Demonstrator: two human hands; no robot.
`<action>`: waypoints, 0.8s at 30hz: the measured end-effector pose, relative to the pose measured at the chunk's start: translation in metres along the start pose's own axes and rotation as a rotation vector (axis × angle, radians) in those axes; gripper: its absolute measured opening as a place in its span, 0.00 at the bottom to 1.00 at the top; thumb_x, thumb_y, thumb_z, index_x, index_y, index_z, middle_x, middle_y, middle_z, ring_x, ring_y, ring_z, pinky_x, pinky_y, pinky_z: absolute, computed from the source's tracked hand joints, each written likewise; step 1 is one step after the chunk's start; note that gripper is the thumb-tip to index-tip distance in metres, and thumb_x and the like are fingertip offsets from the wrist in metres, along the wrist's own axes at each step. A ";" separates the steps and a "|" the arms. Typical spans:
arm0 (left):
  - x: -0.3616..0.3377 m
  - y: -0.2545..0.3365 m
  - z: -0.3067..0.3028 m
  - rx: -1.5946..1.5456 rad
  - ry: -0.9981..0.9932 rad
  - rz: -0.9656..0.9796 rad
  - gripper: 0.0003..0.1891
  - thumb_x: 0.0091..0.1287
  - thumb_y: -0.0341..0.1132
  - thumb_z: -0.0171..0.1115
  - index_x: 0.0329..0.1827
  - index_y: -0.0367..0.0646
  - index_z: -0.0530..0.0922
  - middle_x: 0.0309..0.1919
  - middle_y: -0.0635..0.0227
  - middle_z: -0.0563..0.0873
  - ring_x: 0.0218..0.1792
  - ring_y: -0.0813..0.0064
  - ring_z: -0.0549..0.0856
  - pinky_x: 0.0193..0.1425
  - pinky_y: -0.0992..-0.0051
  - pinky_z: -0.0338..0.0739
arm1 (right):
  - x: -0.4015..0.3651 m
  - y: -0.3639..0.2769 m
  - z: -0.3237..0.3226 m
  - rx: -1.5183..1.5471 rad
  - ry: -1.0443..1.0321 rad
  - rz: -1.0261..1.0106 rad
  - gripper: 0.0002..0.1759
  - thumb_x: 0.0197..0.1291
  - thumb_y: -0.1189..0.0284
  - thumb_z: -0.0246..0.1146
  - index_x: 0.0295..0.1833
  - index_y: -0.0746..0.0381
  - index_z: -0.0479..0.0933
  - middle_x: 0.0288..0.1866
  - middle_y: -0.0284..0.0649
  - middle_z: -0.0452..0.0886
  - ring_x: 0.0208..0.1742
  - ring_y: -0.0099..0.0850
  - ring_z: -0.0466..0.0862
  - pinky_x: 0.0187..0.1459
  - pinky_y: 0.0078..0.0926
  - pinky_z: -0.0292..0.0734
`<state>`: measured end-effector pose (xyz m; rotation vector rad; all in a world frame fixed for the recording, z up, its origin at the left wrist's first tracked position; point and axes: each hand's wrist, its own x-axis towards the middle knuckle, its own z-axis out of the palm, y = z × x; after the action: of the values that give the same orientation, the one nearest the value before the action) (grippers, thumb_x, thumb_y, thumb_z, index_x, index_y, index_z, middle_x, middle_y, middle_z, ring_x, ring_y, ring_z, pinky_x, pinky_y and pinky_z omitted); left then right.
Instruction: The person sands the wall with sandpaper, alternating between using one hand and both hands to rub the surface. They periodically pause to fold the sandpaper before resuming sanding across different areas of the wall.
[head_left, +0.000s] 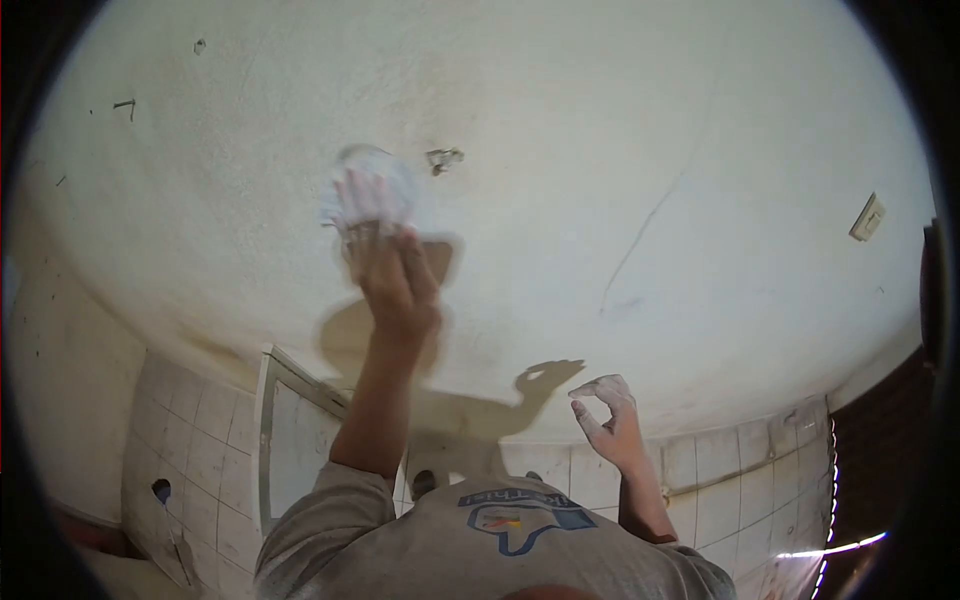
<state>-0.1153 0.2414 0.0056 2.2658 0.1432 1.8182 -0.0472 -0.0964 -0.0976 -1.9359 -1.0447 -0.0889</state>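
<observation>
My left hand (385, 255) is raised against the pale wall (540, 130), its fingers spread over a whitish pad or cloth (375, 180) pressed to the surface. Motion blurs the pad and fingertips, so the pad's exact shape cannot be made out. Just right of it, a small broken fitting or hole (443, 160) shows in the wall. Lower right, my right hand (607, 415) hangs in the air with white dust on it, fingers curved and thumb apart, nothing between them.
A light switch (867, 217) is at the right of the wall, a nail (125, 107) at upper left. A pale-framed panel (265, 440) stands at lower left. Tiles (720, 490) cover the lower area. A dark shutter-like surface (880, 450) lies far right.
</observation>
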 end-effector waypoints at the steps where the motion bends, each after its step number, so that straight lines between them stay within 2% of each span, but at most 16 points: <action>1: 0.004 0.003 0.003 -0.013 0.018 -0.028 0.22 0.76 0.27 0.50 0.70 0.26 0.74 0.76 0.36 0.70 0.79 0.33 0.64 0.81 0.40 0.54 | -0.004 0.007 -0.002 0.042 0.015 0.000 0.09 0.59 0.75 0.71 0.45 0.62 0.86 0.43 0.45 0.86 0.49 0.45 0.81 0.57 0.42 0.73; 4: -0.001 0.018 0.019 -0.009 0.089 -0.019 0.22 0.78 0.27 0.50 0.70 0.20 0.71 0.75 0.35 0.70 0.80 0.33 0.62 0.83 0.41 0.51 | -0.007 0.026 -0.007 0.139 0.037 -0.023 0.07 0.59 0.77 0.71 0.45 0.62 0.86 0.42 0.45 0.87 0.47 0.44 0.83 0.54 0.39 0.75; 5: -0.027 0.015 0.033 -0.010 0.027 -0.079 0.22 0.78 0.27 0.50 0.70 0.20 0.71 0.75 0.34 0.70 0.80 0.32 0.61 0.83 0.40 0.50 | -0.009 0.031 -0.005 0.180 0.027 -0.017 0.07 0.60 0.78 0.70 0.44 0.62 0.86 0.42 0.44 0.88 0.48 0.42 0.83 0.54 0.37 0.75; 9: -0.159 0.038 0.086 -0.069 -0.001 -0.064 0.24 0.79 0.29 0.45 0.74 0.24 0.68 0.77 0.34 0.66 0.80 0.26 0.58 0.83 0.37 0.47 | -0.014 0.059 -0.009 0.223 -0.148 -0.024 0.06 0.60 0.79 0.71 0.44 0.63 0.87 0.41 0.43 0.89 0.47 0.39 0.85 0.54 0.35 0.76; 11: -0.181 0.057 0.086 -0.035 -0.059 -0.121 0.26 0.80 0.31 0.43 0.76 0.26 0.67 0.78 0.34 0.64 0.80 0.26 0.57 0.82 0.36 0.46 | -0.012 0.064 -0.017 0.236 -0.189 0.040 0.08 0.57 0.79 0.69 0.44 0.62 0.87 0.40 0.43 0.89 0.48 0.40 0.85 0.55 0.37 0.77; 13: -0.172 0.062 0.077 -0.013 -0.075 -0.145 0.26 0.81 0.33 0.42 0.77 0.27 0.66 0.78 0.34 0.64 0.80 0.29 0.58 0.82 0.36 0.46 | -0.006 0.068 -0.019 0.260 -0.193 0.064 0.09 0.56 0.79 0.68 0.44 0.63 0.86 0.40 0.43 0.89 0.48 0.40 0.85 0.56 0.37 0.78; 15: -0.136 0.039 0.064 0.048 -0.017 -0.217 0.24 0.84 0.32 0.43 0.77 0.25 0.66 0.82 0.41 0.61 0.85 0.46 0.56 0.87 0.50 0.40 | 0.003 0.073 -0.020 0.281 -0.184 0.041 0.10 0.56 0.80 0.67 0.44 0.63 0.86 0.42 0.43 0.90 0.48 0.39 0.86 0.56 0.34 0.78; 16: -0.101 0.027 0.052 0.054 0.042 -0.220 0.25 0.85 0.33 0.41 0.78 0.24 0.65 0.83 0.43 0.59 0.85 0.48 0.54 0.87 0.53 0.41 | 0.007 0.068 -0.021 0.313 -0.210 0.059 0.10 0.57 0.80 0.67 0.44 0.64 0.86 0.43 0.43 0.90 0.47 0.39 0.86 0.56 0.34 0.78; 18: -0.027 -0.012 0.020 0.321 0.159 0.004 0.24 0.84 0.34 0.45 0.79 0.32 0.66 0.83 0.41 0.60 0.85 0.48 0.54 0.87 0.55 0.41 | 0.019 0.055 -0.019 0.362 -0.242 0.086 0.10 0.57 0.81 0.67 0.45 0.65 0.85 0.43 0.43 0.90 0.46 0.39 0.87 0.56 0.33 0.78; 19: 0.015 -0.006 0.007 0.292 0.249 -0.035 0.25 0.83 0.32 0.44 0.81 0.35 0.65 0.82 0.41 0.61 0.85 0.50 0.57 0.87 0.57 0.42 | 0.024 0.051 -0.015 0.388 -0.249 0.068 0.09 0.58 0.81 0.67 0.45 0.65 0.85 0.42 0.43 0.89 0.47 0.38 0.87 0.55 0.33 0.78; 21: 0.068 0.001 -0.015 0.247 0.285 -0.041 0.26 0.82 0.30 0.44 0.83 0.35 0.62 0.82 0.44 0.63 0.84 0.52 0.60 0.86 0.59 0.47 | 0.029 0.036 0.002 0.447 -0.253 0.041 0.09 0.60 0.81 0.67 0.46 0.65 0.85 0.42 0.43 0.89 0.47 0.38 0.87 0.54 0.33 0.79; 24: 0.082 0.032 -0.019 -0.045 0.268 -0.255 0.27 0.82 0.29 0.46 0.82 0.33 0.62 0.81 0.40 0.63 0.83 0.50 0.63 0.84 0.58 0.54 | 0.038 -0.006 0.028 0.424 -0.282 -0.058 0.08 0.61 0.83 0.67 0.45 0.66 0.86 0.40 0.44 0.89 0.44 0.32 0.87 0.52 0.29 0.79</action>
<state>-0.1171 0.2310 0.0950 1.8660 0.4112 1.9515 -0.0361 -0.0500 -0.0929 -1.5582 -1.1930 0.3563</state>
